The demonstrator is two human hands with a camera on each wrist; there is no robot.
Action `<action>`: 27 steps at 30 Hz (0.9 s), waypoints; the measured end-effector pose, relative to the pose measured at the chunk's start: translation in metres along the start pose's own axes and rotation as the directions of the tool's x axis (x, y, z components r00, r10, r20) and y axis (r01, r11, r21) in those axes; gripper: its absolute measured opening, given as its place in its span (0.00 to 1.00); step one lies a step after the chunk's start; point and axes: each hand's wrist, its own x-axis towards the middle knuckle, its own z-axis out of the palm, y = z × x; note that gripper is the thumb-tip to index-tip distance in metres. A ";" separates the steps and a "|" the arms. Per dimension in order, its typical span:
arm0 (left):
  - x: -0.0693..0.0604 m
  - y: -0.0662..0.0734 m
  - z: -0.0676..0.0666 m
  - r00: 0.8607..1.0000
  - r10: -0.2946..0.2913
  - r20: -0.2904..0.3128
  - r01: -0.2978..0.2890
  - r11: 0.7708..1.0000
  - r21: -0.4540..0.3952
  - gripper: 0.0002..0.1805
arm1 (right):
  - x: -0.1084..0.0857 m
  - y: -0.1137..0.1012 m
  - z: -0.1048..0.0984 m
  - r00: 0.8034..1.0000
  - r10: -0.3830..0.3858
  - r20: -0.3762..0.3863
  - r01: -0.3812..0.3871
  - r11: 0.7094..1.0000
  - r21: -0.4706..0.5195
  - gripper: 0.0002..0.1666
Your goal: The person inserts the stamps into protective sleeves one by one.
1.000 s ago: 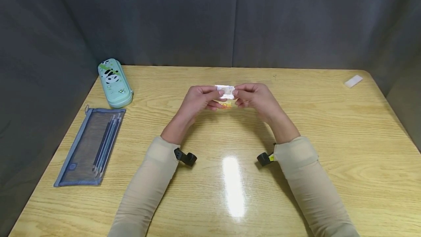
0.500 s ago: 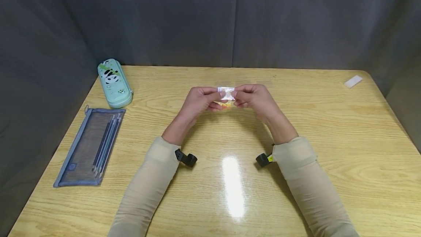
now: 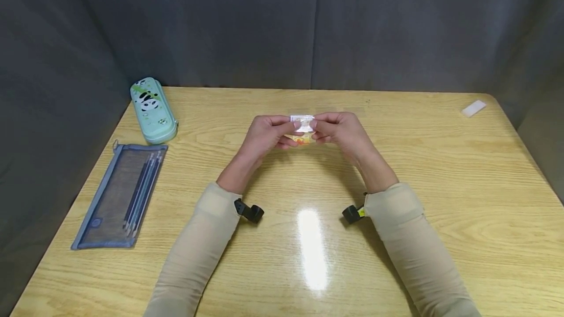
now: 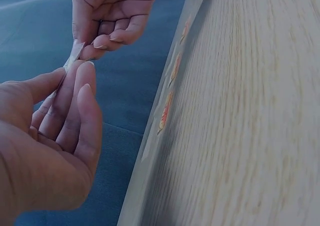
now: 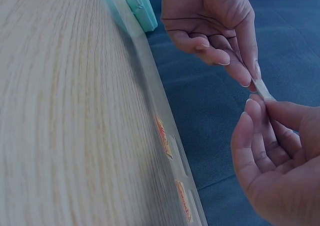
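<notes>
A small, flat, shiny whitish packet is stretched between both hands above the far part of the table. My left hand pinches one end between thumb and index finger; my right hand pinches the other the same way. From the left wrist, the packet looks thin and edge-on, and its print cannot be read. Just below it in the head view shows a yellow-orange printed label. Several such red-orange labels lie in a row near the table's edge in the wrist views.
A mint panda pencil case lies at the back left of the wooden table. In front of it is a blue mesh zip pouch with several pencils. A small white block lies far right. Dark curtains hang behind.
The packet and both hands have shifted only very slightly. Both hands keep their pinch, and everything else stays where it was.
</notes>
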 end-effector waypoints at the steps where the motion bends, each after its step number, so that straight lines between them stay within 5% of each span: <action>1: 0.000 0.000 0.000 1.000 0.002 -0.001 -0.002 1.000 0.005 0.15 | 0.000 0.000 0.000 1.000 0.000 -0.004 0.000 1.000 -0.001 0.19; 16: 0.001 0.005 0.002 0.996 -0.027 -0.089 0.023 0.999 -0.040 0.16 | -0.004 -0.008 -0.001 0.994 -0.050 -0.101 0.050 0.999 0.001 0.22; 27: 0.003 0.004 -0.007 0.985 -0.048 -0.168 0.043 0.999 -0.031 0.14 | 0.001 -0.002 0.008 0.989 -0.020 -0.148 0.025 0.999 0.037 0.19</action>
